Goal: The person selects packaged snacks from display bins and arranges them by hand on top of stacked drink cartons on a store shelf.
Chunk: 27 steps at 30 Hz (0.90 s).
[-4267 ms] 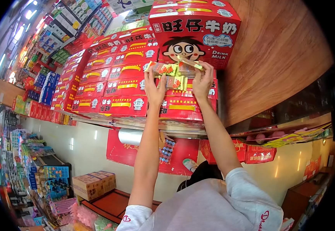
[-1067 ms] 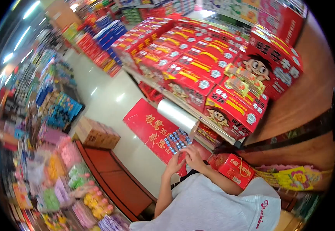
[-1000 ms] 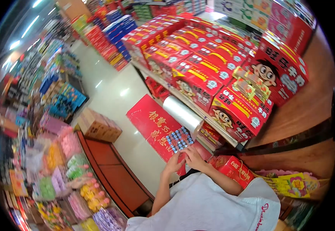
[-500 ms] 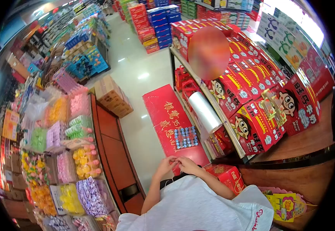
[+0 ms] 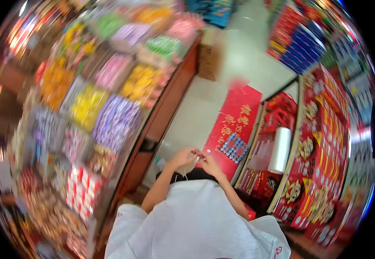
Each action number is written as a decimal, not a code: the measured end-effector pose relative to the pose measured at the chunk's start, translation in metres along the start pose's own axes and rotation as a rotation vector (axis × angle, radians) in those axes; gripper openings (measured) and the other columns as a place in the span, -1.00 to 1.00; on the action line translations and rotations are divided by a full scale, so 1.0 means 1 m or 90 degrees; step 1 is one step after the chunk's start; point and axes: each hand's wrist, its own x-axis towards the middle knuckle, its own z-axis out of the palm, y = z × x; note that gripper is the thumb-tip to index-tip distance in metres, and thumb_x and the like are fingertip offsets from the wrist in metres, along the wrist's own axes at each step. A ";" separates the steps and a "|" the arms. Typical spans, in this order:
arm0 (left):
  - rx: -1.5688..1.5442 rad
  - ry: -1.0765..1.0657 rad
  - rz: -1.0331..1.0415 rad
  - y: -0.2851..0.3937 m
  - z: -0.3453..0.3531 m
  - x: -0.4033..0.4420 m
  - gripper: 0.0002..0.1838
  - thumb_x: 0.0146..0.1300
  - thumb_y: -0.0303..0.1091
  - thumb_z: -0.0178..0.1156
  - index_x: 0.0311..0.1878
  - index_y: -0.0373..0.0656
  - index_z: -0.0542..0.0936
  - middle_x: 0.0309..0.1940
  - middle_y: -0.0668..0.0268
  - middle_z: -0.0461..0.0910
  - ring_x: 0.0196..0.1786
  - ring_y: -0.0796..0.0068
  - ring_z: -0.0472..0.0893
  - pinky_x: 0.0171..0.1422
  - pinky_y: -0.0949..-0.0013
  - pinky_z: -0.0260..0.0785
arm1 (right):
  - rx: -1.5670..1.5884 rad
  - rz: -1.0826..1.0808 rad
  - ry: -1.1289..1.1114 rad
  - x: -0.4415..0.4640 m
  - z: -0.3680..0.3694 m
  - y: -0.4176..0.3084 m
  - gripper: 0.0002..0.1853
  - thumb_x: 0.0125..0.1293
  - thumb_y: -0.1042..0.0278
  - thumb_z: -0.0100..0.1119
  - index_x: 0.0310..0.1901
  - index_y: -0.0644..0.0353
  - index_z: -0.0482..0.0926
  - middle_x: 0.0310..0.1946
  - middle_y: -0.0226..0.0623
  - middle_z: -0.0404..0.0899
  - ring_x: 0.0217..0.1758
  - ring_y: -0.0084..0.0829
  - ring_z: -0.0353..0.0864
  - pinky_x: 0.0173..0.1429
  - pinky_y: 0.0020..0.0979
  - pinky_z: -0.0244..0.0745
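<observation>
Both hands meet in front of the white shirt, over the lower end of a red sheet (image 5: 232, 118) on the floor. My left hand (image 5: 183, 158) has its fingers bent toward the right one. Curled fingers also show on my right hand (image 5: 210, 164), its fingertips close to the left ones. Whether anything small lies between the fingertips is too blurred to tell. Just beyond the right hand, a pack of blue-topped cans or bottles (image 5: 235, 147) rests on the red sheet. A thin white cord hangs below the left hand.
On the left is a counter of bagged sweets (image 5: 88, 105) with a brown wooden side (image 5: 170, 108). Red milk cartons (image 5: 310, 172) fill a shelf on the right, beside a clear plastic roll (image 5: 279, 151). A cardboard box (image 5: 207, 56) stands on the floor ahead.
The view has swung left, toward the sweets counter, and the red cartons have shifted to the right edge. Earlier my hands were at small packets on the cartons; now they are together near my body.
</observation>
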 end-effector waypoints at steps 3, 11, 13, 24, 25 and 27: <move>-0.036 0.090 -0.035 0.002 -0.040 -0.023 -0.73 0.14 -0.35 0.16 -0.10 -0.23 0.59 -0.29 0.12 0.66 -0.20 0.19 0.65 -0.07 0.23 0.46 | -0.090 0.001 -0.073 0.026 0.026 -0.051 -0.66 0.18 0.57 0.01 0.02 0.24 0.51 -0.09 -0.10 0.50 -0.11 -0.27 0.58 -0.09 -0.38 0.51; -0.112 0.664 -0.112 -0.038 -0.128 -0.116 -0.77 0.27 -0.41 0.12 -0.04 -0.24 0.57 -0.37 0.23 0.65 -0.29 0.54 0.60 -0.16 0.42 0.44 | -0.104 -0.080 -0.236 0.085 0.137 -0.098 -0.63 0.23 0.58 -0.01 0.10 0.25 0.47 -0.14 -0.18 0.58 -0.14 -0.45 0.57 -0.08 -0.49 0.49; -0.223 0.820 -0.168 -0.074 -0.143 -0.144 -0.79 0.31 -0.41 0.12 -0.03 -0.23 0.56 -0.32 0.33 0.62 -0.27 0.64 0.56 -0.17 0.52 0.39 | -0.109 -0.090 -0.294 0.101 0.180 -0.109 -0.63 0.24 0.58 -0.03 0.10 0.24 0.47 -0.14 -0.18 0.59 -0.13 -0.45 0.58 -0.07 -0.48 0.49; -0.276 1.186 -0.295 -0.191 -0.199 -0.263 -0.59 0.39 -0.24 0.02 0.16 -0.34 0.36 0.00 0.13 0.48 0.02 0.33 0.51 0.12 0.34 0.34 | -0.175 -0.166 -0.482 0.184 0.414 -0.130 -0.60 0.21 0.65 -0.17 0.09 0.32 0.47 -0.08 -0.07 0.60 -0.03 -0.26 0.61 0.06 -0.37 0.46; -0.230 1.191 -0.363 -0.208 -0.204 -0.265 -0.55 0.39 -0.19 0.00 0.19 -0.33 0.35 0.05 0.08 0.47 0.08 0.23 0.49 0.18 0.28 0.29 | -0.202 -0.166 -0.478 0.189 0.426 -0.131 -0.58 0.19 0.65 -0.17 0.11 0.32 0.46 -0.06 -0.04 0.58 0.01 -0.21 0.59 0.11 -0.35 0.43; -0.202 1.208 -0.492 -0.270 -0.202 -0.257 -0.48 0.40 -0.08 -0.09 0.20 -0.35 0.38 0.14 -0.06 0.44 0.18 0.01 0.43 0.30 0.14 0.16 | -0.238 -0.159 -0.479 0.201 0.448 -0.123 -0.48 0.14 0.62 -0.16 0.19 0.32 0.39 0.06 0.04 0.51 0.12 -0.07 0.50 0.22 -0.33 0.35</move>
